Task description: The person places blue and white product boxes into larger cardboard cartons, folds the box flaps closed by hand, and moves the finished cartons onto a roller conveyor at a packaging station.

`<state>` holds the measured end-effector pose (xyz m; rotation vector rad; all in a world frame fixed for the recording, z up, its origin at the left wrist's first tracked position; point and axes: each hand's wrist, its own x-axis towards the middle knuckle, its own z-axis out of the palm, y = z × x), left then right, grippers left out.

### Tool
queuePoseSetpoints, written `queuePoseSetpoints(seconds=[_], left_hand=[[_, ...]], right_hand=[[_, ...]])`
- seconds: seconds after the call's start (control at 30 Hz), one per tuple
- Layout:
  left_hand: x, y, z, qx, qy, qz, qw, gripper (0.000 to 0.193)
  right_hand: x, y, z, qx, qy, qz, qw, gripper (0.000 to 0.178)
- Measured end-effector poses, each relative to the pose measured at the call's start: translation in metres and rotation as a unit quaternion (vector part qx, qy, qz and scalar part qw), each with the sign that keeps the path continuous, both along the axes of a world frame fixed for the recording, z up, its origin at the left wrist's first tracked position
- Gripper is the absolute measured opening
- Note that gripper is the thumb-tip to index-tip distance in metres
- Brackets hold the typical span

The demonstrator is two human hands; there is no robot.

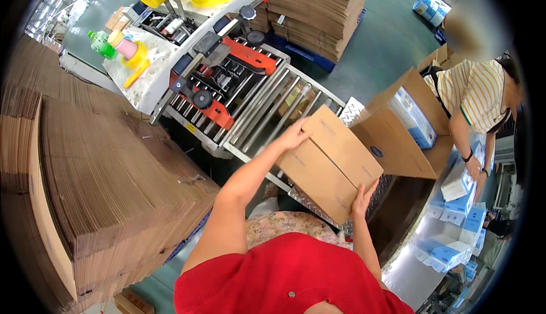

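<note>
Between my two hands is a brown cardboard box [327, 169], its top flaps folded together along a centre seam. My left hand [294, 135] grips its upper left edge, and my right hand [363, 200] is closed on its lower right corner. The box sits tilted over the end of the roller conveyor [267, 109] and a patterned metal plate [352, 111]; its underside is hidden. Just right of it, a larger open carton [392, 143] holds a blue-and-white pack [414, 118].
Stacked flat cardboard [131, 183] rises at left, with another stack [313, 7] behind. A taping machine with red guides [250, 57] straddles the conveyor. At right, a co-worker in a striped shirt [475, 95] handles blue-and-white packs [459, 180] on a metal table [418, 263].
</note>
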<state>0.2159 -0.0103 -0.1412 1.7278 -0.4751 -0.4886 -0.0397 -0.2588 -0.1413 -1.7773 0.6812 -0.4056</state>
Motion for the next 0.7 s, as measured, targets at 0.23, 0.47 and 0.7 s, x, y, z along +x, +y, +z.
queuePoseSetpoints(seconds=[0.23,0.47,0.7], left_hand=[[0.116,0.035,0.042,0.454,-0.315,0.153,0.820,0.061],[0.155,0.066,0.042,0.493,-0.360,0.077,0.788,0.071],[0.174,0.087,0.046,0.457,-0.362,0.067,0.810,0.070]], right_hand=[[0.155,0.045,-0.019,-0.065,-0.007,0.040,0.997,0.067],[0.265,0.109,-0.014,-0.079,-0.037,0.103,0.991,0.065],[0.335,0.196,-0.013,-0.087,-0.084,0.063,0.991,0.071]])
